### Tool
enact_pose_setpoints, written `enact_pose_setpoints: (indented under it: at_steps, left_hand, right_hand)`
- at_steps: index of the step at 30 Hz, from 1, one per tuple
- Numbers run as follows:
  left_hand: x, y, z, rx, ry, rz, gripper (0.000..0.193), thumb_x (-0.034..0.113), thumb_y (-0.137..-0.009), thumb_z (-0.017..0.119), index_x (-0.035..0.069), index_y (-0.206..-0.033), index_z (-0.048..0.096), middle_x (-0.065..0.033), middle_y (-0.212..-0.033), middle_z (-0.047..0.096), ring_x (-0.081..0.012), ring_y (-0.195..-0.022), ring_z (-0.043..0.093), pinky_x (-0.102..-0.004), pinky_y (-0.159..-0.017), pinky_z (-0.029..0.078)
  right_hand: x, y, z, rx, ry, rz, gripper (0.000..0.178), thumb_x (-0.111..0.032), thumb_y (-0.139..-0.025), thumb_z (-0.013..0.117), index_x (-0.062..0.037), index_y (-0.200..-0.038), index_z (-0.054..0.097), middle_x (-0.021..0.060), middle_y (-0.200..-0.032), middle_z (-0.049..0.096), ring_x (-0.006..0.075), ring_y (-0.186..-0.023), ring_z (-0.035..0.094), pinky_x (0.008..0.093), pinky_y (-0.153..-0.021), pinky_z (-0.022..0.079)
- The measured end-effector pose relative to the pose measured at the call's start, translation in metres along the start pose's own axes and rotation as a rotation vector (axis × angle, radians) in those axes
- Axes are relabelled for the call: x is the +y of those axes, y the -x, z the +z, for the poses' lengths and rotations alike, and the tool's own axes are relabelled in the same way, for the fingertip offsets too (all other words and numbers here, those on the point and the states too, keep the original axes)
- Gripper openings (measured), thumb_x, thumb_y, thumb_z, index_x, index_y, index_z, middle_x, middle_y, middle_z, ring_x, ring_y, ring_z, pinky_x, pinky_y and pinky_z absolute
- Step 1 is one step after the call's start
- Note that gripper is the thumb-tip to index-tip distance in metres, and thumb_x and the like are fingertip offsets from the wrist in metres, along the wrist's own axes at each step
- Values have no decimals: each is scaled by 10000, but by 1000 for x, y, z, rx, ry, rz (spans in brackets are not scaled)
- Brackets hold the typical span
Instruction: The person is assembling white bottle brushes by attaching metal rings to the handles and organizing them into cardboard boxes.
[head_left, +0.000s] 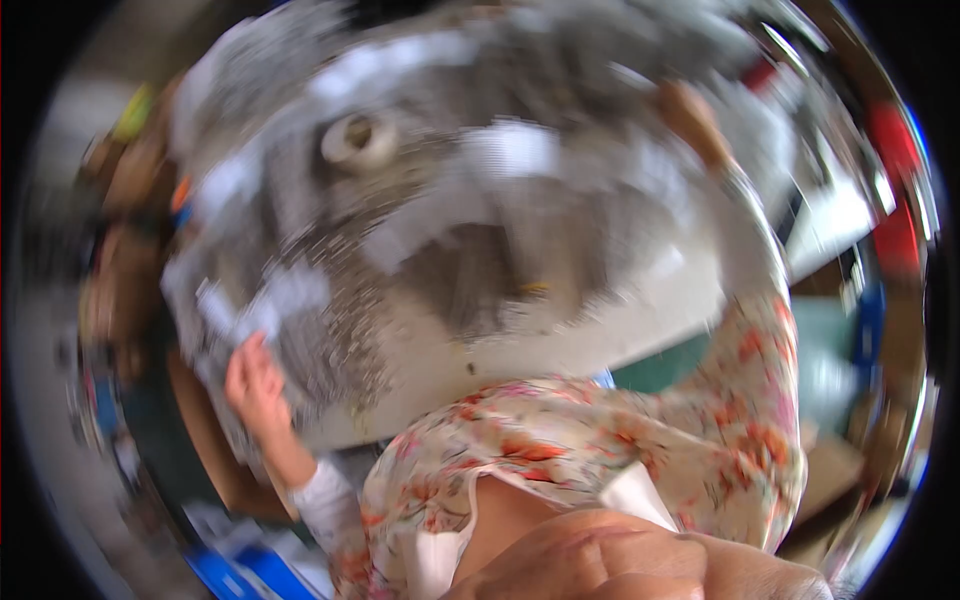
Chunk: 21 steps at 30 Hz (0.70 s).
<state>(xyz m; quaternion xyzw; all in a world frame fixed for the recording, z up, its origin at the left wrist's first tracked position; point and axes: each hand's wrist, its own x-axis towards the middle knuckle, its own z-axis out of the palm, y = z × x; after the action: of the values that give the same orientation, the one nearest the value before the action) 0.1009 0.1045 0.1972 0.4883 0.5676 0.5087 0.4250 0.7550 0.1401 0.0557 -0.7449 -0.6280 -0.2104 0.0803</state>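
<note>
My left hand [258, 385] is at the left edge of the table, its fingers stretched out beside a white, blurred piece [225, 310]. I see nothing held in it. Far to the right, my right hand [690, 120] reaches over a grey and white heap [600, 90]; motion smears its fingers, so what it holds or touches does not show. Between the hands, a grey, speckled spread of small pieces [355, 310] covers part of the white table [640, 340]. A whitish ring-shaped roll [360, 143] stands among them at the back left.
Brown cardboard boxes [130, 270] line the left side. At the lower left lies a blue and white package [250, 572]. Red items [895, 190] and a blue object [868, 325] are at the right, above a green floor [825, 340].
</note>
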Motion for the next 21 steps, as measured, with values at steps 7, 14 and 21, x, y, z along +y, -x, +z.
enact_pose_setpoints:
  at_steps: [7,14,21]
  left_hand:
    - [-27,37,34,-131,226,15,270,219,-896,549,-16,-1012,615,6,-721,505,-13,-501,340,-163,-426,276]
    - [-53,89,33,59,-41,246,293,268,-932,470,40,-929,653,-43,-709,600,-76,-577,529,-231,-517,435]
    - [-18,118,73,-131,10,326,238,222,-924,481,32,-936,624,-43,-724,636,-89,-606,601,-242,-501,463]
  right_hand:
    - [-256,-126,-59,100,-726,-485,158,-150,-850,477,-55,-940,566,150,-913,583,279,-787,576,370,-649,462]
    - [-326,-93,-160,-139,-1272,-784,204,-152,-868,459,-34,-1007,551,139,-1030,540,257,-920,532,344,-767,433]
    - [-268,-26,-233,-414,-1548,-639,254,-154,-886,442,-12,-1074,535,127,-1148,497,236,-1053,488,318,-884,403]
